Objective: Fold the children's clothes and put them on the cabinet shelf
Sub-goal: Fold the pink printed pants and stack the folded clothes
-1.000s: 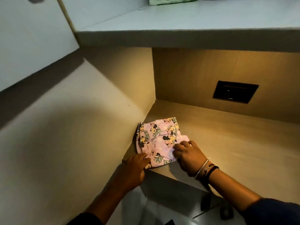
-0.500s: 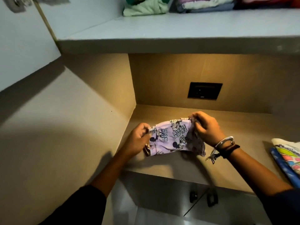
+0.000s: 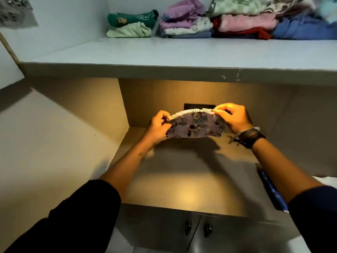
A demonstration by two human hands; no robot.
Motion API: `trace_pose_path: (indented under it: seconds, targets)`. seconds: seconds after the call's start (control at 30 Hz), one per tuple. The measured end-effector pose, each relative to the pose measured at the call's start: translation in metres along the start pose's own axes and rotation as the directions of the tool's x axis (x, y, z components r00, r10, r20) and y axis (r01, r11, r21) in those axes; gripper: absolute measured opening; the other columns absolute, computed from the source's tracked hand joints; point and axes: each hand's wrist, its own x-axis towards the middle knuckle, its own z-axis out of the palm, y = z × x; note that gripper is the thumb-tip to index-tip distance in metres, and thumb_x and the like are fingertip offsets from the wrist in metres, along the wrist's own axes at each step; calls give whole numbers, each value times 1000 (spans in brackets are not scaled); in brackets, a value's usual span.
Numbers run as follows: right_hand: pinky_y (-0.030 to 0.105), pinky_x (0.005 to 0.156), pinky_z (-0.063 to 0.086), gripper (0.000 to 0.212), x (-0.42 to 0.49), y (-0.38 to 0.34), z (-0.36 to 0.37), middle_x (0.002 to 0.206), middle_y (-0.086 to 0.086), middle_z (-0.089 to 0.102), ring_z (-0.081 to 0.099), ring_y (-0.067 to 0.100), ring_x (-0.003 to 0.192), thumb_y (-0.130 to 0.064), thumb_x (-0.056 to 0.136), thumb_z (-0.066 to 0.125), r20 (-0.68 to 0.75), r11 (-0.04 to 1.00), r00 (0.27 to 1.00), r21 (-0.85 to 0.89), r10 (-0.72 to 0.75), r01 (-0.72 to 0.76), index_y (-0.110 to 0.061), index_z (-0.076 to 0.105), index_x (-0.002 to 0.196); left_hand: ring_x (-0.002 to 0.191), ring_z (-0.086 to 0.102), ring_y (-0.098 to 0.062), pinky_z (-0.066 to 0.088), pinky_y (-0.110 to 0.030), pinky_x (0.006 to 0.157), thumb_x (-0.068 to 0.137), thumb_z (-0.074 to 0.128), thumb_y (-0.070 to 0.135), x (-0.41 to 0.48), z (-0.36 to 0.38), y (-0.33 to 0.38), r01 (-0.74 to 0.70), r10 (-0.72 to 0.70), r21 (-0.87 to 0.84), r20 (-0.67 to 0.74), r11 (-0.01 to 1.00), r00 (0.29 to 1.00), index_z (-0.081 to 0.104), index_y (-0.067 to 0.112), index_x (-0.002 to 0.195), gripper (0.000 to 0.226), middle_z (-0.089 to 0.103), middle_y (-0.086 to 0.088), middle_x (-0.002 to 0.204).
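Note:
A small folded lilac garment with a cartoon print hangs in the air above the lit wooden counter. My left hand pinches its left top corner and my right hand pinches its right top corner at the elastic waistband. Above it runs the pale cabinet shelf. On that shelf lie folded stacks: a green and mint pile, a lilac and white pile, and a pink, red and blue pile.
A dark wall socket sits behind the garment, partly hidden. Blue patterned fabric lies at the counter's right edge. Two cabinet door knobs are below the counter front. A beige side wall closes off the left.
The garment lay flat on the counter under both hands; now both hands have lifted it by its top corners and raised it toward the shelf. The view has tilted upward.

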Motion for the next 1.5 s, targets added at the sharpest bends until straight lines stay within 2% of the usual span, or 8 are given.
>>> trace_pose_path:
  seconds: [0.23,0.37,0.67,0.77,0.87,1.03,1.33,1.5]
  targets:
    - [14,63,47,14,-145,47,-5,79,-3,69,62,1,71,-14,90,63,418,977,883,-72,212,-200,-23,70,82,104,65,-8,56,-29,87,92,60,8,-140,30,-50,331,-319,31,367,943,874,55,20,93,13,66,9,108]
    - [17,61,51,10,-196,58,-5,76,1,71,64,8,64,-12,87,65,486,930,800,-81,351,-359,-19,71,82,89,69,-2,57,-21,74,95,58,15,-189,36,-61,402,-383,52,434,914,816,53,17,99,7,67,5,103]
    - [28,70,45,6,-83,52,49,81,-5,62,58,16,78,-25,89,64,483,946,840,-308,247,-102,-22,65,84,74,68,-20,49,-24,47,99,46,9,-160,64,-86,642,-638,-154,80,751,766,49,11,101,4,68,-14,99]
    - [38,88,44,28,-52,60,82,109,6,63,56,25,105,-34,89,62,453,796,855,-599,252,83,-16,63,110,78,73,-25,57,-33,52,100,45,27,-149,73,-96,705,-713,-161,9,691,701,49,15,103,13,71,-11,99]
    - [44,98,42,41,-65,56,102,121,10,55,49,27,115,-41,89,58,287,703,919,-711,270,15,-17,56,122,71,74,-21,63,-46,65,96,50,34,-140,74,-98,720,-726,-87,-68,688,685,52,18,98,16,72,-3,85]
    - [47,105,36,33,-136,60,104,132,7,52,44,25,125,-37,90,53,229,769,939,-636,256,-55,-21,59,118,79,69,-17,57,-31,61,87,56,49,-152,73,-97,635,-594,357,-231,685,771,35,32,114,38,68,5,100]
    - [44,85,52,56,-151,115,70,106,3,61,57,27,100,-61,68,69,27,594,735,-610,677,-525,-26,57,110,82,67,-20,57,-45,81,76,71,44,-147,97,-101,776,-743,190,-223,602,631,42,26,96,39,69,1,96]
    - [45,73,61,19,-133,121,71,78,5,75,72,25,72,-21,71,80,220,530,483,-299,848,-793,-14,70,84,90,66,-23,57,-49,78,80,69,40,-151,104,-98,713,-662,295,-265,636,701,36,25,99,41,67,1,100]
